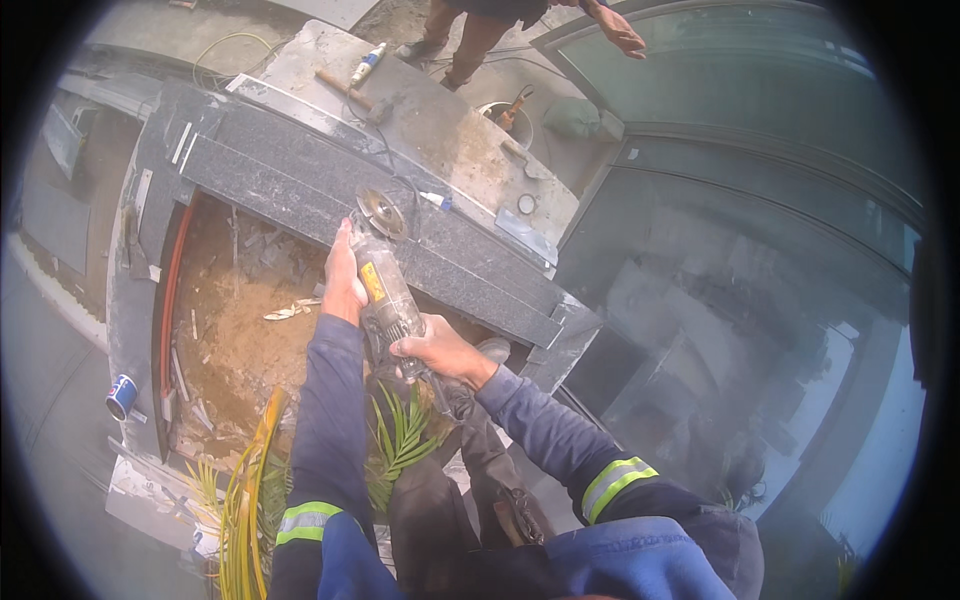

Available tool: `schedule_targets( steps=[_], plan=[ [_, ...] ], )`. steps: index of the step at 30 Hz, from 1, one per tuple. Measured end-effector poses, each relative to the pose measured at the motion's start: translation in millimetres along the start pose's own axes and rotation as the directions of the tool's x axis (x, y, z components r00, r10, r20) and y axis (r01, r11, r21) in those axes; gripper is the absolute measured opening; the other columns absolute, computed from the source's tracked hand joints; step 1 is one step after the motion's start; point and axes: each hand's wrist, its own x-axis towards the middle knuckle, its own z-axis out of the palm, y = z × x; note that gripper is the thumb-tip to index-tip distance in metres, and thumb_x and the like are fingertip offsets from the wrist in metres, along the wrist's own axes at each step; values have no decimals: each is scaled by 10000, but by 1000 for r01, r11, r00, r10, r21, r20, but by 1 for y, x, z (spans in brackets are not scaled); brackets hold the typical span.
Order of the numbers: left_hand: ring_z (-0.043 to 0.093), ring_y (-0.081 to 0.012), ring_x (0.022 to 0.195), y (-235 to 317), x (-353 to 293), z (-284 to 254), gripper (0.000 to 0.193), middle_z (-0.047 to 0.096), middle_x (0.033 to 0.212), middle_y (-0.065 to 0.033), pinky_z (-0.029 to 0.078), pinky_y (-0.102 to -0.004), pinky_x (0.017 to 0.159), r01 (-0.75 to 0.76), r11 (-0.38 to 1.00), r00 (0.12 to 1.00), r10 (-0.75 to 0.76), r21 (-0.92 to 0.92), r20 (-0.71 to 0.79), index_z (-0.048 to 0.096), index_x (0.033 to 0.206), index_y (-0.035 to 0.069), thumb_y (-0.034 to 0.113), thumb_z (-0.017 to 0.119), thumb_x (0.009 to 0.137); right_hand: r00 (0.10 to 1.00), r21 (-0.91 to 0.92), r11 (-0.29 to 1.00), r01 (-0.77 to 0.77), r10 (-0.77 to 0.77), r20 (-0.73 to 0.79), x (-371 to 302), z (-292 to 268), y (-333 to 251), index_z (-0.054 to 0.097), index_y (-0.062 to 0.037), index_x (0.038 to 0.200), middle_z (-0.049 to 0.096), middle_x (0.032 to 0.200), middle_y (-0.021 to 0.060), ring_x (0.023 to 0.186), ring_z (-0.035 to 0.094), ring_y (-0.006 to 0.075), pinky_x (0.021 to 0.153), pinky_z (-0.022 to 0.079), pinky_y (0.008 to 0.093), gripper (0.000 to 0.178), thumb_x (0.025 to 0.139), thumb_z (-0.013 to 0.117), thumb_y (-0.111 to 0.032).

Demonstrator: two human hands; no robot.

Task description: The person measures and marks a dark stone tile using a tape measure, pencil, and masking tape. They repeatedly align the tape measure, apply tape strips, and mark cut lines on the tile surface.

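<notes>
Both my hands hold a dusty angle grinder [390, 292] with a yellow label on its body. My left hand [343, 272] is closed along its front end, close to the disc guard. My right hand [441, 349] wraps round the rear of the body. The round disc [382, 213] is over the long dark grey stone slab [285, 190] that caps the planter wall; whether it touches the stone I cannot tell. Below the tool lies the planter's sandy soil [245, 320], scattered with chips and offcuts.
Beyond the slab, a pale ledge [440, 130] bears a hammer [345, 88], a tube [368, 64] and a cable. A glass panel [740, 80] borders the right. Palm leaves [405, 435] are near my legs. A blue can [122, 396] is at left. Another person [475, 45] stands ahead.
</notes>
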Motion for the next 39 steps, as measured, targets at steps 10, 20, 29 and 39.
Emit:
schedule_targets(
  steps=[10,20,29,39],
  plan=[
    [687,-288,695,-25,17,-1,551,680,921,-130,613,-474,633,-1,999,998,3,41,-64,601,1243,78,577,473,1049,1000,134,991,-11,12,-5,-20,-9,8,574,44,1096,653,856,84,634,665,160,526,550,316,282,897,721,-91],
    [690,-282,734,-34,2,-9,590,679,960,-118,612,-483,653,-37,999,997,38,22,-68,585,1271,87,616,454,1044,1000,124,992,-10,8,11,-22,-8,22,596,43,1091,657,859,64,657,651,136,565,550,311,277,894,722,-105],
    [336,-384,1495,-95,-81,-50,1036,344,1624,-208,252,-543,1223,-92,934,989,45,-345,-141,236,1637,46,831,314,966,999,93,995,26,-22,-42,-56,11,-1,594,35,1199,674,955,78,725,688,152,607,580,312,349,915,727,-118],
    [429,-371,1461,-13,-99,93,688,472,1560,-246,307,-487,1200,-603,601,793,523,524,312,427,1544,-27,491,390,1093,961,788,589,179,-276,-11,-80,3,-60,491,-29,1341,622,1087,146,874,642,218,717,560,348,450,963,637,-226]
  ],
)
